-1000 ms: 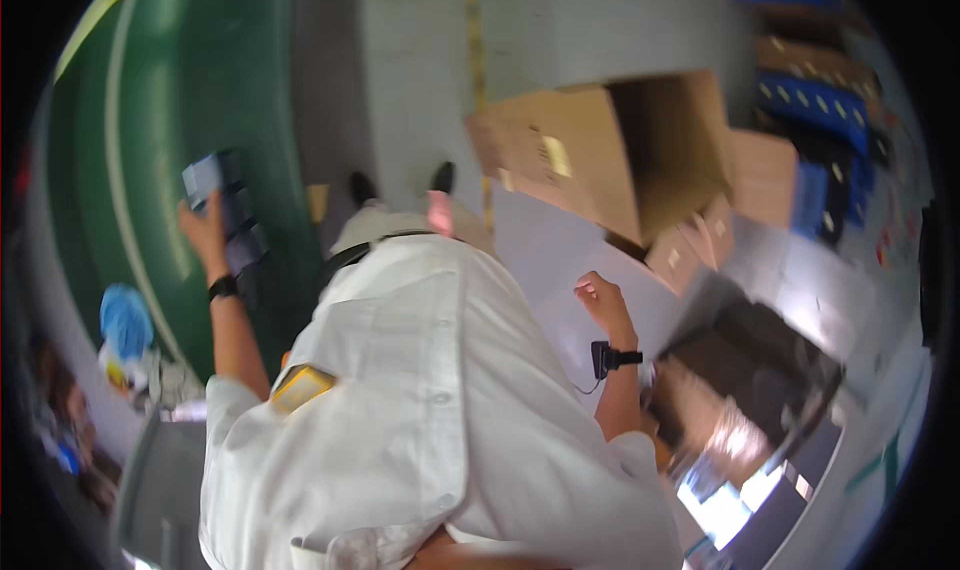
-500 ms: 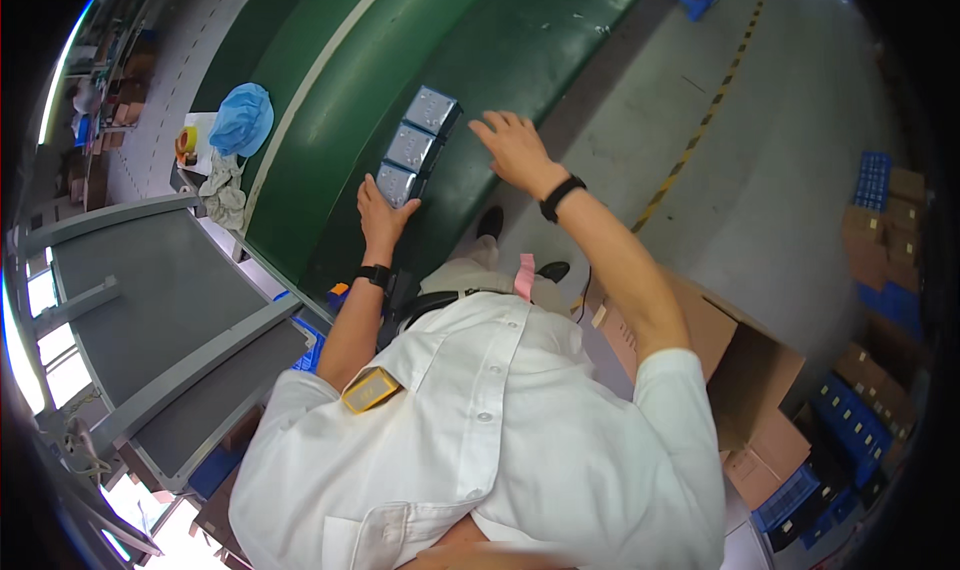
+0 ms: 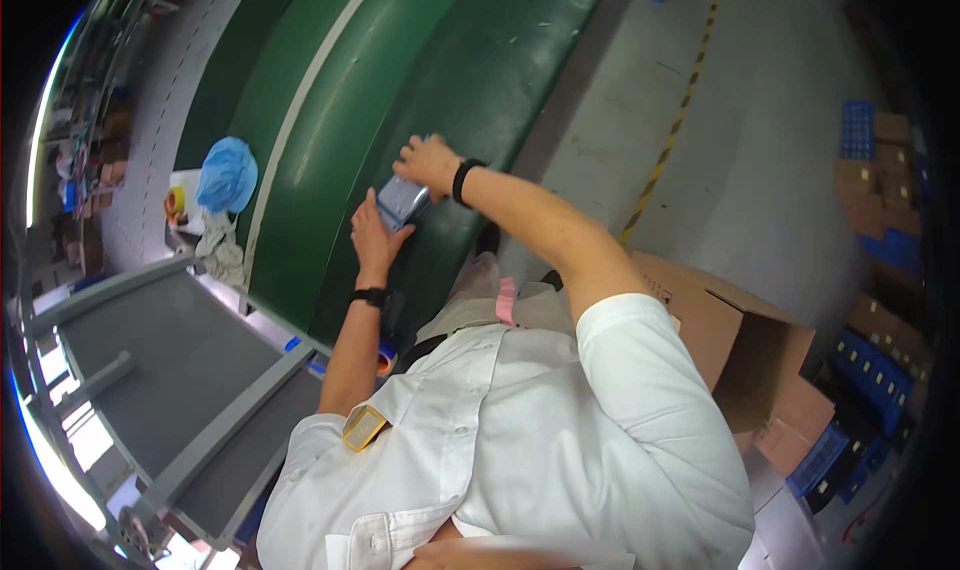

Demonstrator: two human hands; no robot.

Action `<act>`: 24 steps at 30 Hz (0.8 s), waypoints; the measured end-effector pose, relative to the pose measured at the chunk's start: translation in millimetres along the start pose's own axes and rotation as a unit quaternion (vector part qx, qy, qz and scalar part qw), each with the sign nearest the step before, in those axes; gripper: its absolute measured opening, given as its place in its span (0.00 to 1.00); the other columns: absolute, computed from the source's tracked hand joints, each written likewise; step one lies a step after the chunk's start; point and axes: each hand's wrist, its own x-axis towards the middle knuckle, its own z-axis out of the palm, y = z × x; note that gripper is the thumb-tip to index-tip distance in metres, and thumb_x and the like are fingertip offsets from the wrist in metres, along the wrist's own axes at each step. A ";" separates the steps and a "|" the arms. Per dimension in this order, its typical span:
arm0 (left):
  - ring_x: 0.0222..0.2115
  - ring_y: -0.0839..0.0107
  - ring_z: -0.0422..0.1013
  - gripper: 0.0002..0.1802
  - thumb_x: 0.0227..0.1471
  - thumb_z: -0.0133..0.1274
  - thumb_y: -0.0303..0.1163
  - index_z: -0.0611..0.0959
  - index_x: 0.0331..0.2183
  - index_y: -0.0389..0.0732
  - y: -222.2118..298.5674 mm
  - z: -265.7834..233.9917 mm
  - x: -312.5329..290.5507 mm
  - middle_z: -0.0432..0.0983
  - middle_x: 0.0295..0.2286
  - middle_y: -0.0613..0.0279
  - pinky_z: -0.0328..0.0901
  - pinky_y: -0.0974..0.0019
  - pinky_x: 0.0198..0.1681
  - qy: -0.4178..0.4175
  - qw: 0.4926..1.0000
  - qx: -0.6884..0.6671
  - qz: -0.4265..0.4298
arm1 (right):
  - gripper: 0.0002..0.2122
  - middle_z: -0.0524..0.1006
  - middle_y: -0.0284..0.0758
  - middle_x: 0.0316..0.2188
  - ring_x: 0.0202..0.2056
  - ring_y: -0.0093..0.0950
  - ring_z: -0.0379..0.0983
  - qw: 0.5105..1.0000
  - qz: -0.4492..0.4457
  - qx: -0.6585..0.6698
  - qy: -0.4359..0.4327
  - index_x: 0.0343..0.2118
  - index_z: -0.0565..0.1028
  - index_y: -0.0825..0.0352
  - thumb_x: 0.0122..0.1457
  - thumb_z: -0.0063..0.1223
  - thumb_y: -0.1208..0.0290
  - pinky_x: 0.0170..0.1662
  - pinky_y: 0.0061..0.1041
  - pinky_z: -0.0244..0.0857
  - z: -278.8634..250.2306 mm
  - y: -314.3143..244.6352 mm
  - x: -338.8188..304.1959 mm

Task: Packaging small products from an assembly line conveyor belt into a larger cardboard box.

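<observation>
A short row of small silver-blue boxes (image 3: 403,200) with shiny tops and dark sides lies on the green work surface (image 3: 470,100) in front of me. My left hand (image 3: 375,242) grips the near end of the row, thumb on one side and fingers on the other. Bent over the far end is my right hand (image 3: 430,164), its fingers curled down round the boxes. That hand hides the far part of the row, so only the nearer boxes show between my hands.
Left of the surface lie a blue cloth cap (image 3: 227,175), a yellow tape roll (image 3: 175,200) and a crumpled whitish cloth (image 3: 221,250). A grey metal-framed rack (image 3: 170,355) stands at my left. An open cardboard box (image 3: 700,320) sits at my right, with blue crates (image 3: 875,370) beyond.
My right hand has come in from the right, where it hovered apart with fingers outstretched, and now holds the far end of the row. My left hand stays at the near end.
</observation>
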 end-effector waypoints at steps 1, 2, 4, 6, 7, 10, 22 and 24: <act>0.52 0.49 0.61 0.56 0.27 0.72 0.37 0.61 0.58 0.38 -8.5 -1.7 -3.0 0.66 0.50 0.50 0.61 0.52 0.54 -0.007 0.999 -0.007 0.043 | 0.36 0.71 0.33 0.42 0.48 0.35 0.66 1.000 0.016 0.015 0.009 0.47 0.70 0.56 0.28 0.74 0.58 0.37 0.43 0.70 5.8 -6.7 -11.2; 0.53 0.51 0.60 0.56 0.27 0.72 0.36 0.62 0.58 0.40 -16.1 -1.6 -2.9 0.66 0.50 0.52 0.61 0.51 0.54 -0.022 0.997 -0.003 0.069 | 0.37 0.71 0.33 0.41 0.47 0.36 0.66 0.999 0.032 0.028 0.021 0.47 0.70 0.57 0.29 0.73 0.58 0.37 0.43 0.70 10.1 -12.4 -20.9; 0.54 0.54 0.60 0.54 0.25 0.73 0.36 0.64 0.56 0.42 -23.6 -4.1 -3.8 0.66 0.50 0.55 0.60 0.50 0.54 -0.042 0.994 -0.006 0.103 | 0.37 0.72 0.34 0.41 0.46 0.36 0.67 0.994 0.078 0.046 0.062 0.48 0.70 0.60 0.30 0.73 0.58 0.40 0.46 0.69 22.6 -30.6 -36.9; 0.53 0.55 0.60 0.53 0.24 0.73 0.35 0.65 0.55 0.42 -18.4 -3.1 2.6 0.66 0.50 0.56 0.59 0.49 0.54 -0.045 0.991 -0.023 0.127 | 0.36 0.72 0.35 0.41 0.46 0.36 0.67 0.988 0.120 0.038 0.091 0.49 0.70 0.61 0.31 0.72 0.59 0.43 0.48 0.68 32.6 -41.3 -51.4; 0.53 0.55 0.61 0.52 0.24 0.73 0.35 0.66 0.55 0.42 -14.0 -1.6 6.2 0.67 0.50 0.57 0.58 0.47 0.55 -0.057 0.988 -0.016 0.141 | 0.34 0.72 0.35 0.41 0.47 0.37 0.67 0.985 0.143 0.034 0.086 0.48 0.70 0.61 0.33 0.71 0.60 0.47 0.52 0.63 33.9 -43.8 -58.9; 0.53 0.57 0.61 0.51 0.23 0.72 0.36 0.68 0.53 0.42 4.7 -4.3 11.8 0.67 0.50 0.58 0.55 0.43 0.56 -0.080 0.982 0.003 0.173 | 0.32 0.73 0.35 0.41 0.47 0.37 0.68 0.976 0.197 0.045 0.077 0.47 0.71 0.62 0.36 0.69 0.61 0.53 0.57 0.56 28.0 -49.0 -91.3; 0.50 0.57 0.65 0.47 0.22 0.71 0.36 0.71 0.50 0.43 303.1 -82.6 -10.1 0.70 0.45 0.60 0.45 0.36 0.61 -0.073 0.838 -0.045 0.540 | 0.34 0.73 0.38 0.39 0.46 0.36 0.69 0.868 0.469 -0.023 0.159 0.49 0.68 0.66 0.35 0.68 0.64 0.52 0.39 0.59 -135.3 -37.7 -375.4; 0.50 0.58 0.65 0.46 0.23 0.71 0.36 0.71 0.50 0.44 358.5 -97.1 -33.2 0.70 0.45 0.60 0.45 0.36 0.61 -0.044 0.796 -0.072 0.599 | 0.33 0.72 0.39 0.41 0.47 0.37 0.68 0.838 0.518 -0.040 0.169 0.50 0.67 0.66 0.36 0.67 0.65 0.53 0.37 0.58 -180.2 -63.2 -431.9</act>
